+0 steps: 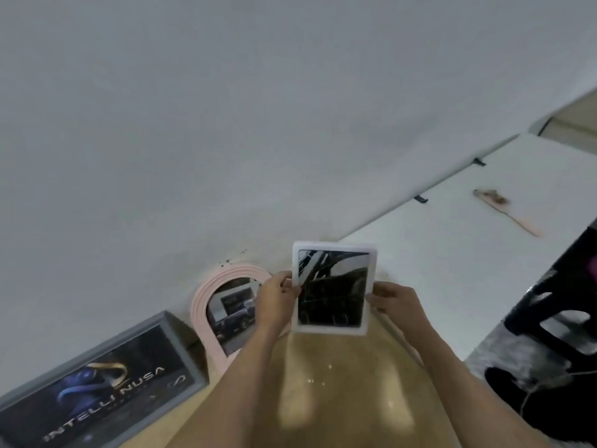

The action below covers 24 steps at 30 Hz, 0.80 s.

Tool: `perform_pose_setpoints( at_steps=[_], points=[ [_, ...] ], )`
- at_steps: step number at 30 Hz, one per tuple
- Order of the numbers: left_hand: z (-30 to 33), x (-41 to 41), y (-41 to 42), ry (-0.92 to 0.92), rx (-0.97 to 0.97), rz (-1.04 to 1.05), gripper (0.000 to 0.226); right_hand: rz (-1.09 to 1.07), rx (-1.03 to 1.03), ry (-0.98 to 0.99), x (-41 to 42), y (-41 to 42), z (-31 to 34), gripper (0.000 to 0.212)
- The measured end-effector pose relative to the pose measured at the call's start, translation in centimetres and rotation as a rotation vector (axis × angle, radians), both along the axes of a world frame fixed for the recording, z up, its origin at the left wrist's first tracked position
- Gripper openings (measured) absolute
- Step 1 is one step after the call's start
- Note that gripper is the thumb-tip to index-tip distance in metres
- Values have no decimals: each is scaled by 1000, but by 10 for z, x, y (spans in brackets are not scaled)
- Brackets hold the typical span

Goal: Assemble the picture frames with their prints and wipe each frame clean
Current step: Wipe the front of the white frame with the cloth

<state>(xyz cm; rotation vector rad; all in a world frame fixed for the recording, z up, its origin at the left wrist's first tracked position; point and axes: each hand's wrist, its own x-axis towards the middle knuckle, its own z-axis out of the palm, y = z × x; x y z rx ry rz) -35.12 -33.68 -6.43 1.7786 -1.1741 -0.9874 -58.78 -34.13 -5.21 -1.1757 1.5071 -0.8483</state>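
White picture frame (334, 289) upright above the tabletop (323, 383), left hand (277, 294) pinching its left edge, right hand (392, 299) gripping its right edge, pink arched frame (206, 302) and grey frame (97, 383) leaning against the wall

Both hands are up holding a white frame (334, 289) upright over the wooden counter (323, 399), dark glossy print facing the camera. Left hand (276, 302) has its grip on the left edge, right hand (395, 300) on the right edge. Just left of it, a pink arched frame (206, 305) leans on the white wall (226, 124), and nearer left sits a grey frame (135, 334) reading "INTELLI NUSA". Far right, a pinkish brush (504, 210) lies on a white surface (468, 247), pretty blurry.
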Motion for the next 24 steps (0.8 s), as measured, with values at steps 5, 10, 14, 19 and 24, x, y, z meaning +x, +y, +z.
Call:
perform_pose_setpoints(
  at_steps=[5, 10, 14, 19, 24],
  points=[
    [-24, -26, -64, -23, 8, 53, 16, 6, -96, 79, -10, -53, -29, 16],
    [-38, -30, -100, -108, 15, 100, 25, 38, -135, 176, -10, -89, -45, 16],
    [-47, -35, -113, -180, 26, 125, 24, 47, -114, 275, -14, -106, -74, 18],
    [-63, -32, -106, -177, 89, 118, 26, 108, -98, 436, -14, -105, -92, 20],
    [-67, -29, -95, -249, 99, 67, 24, 173, -58, 473, -19, -96, -95, 18]
  ],
)
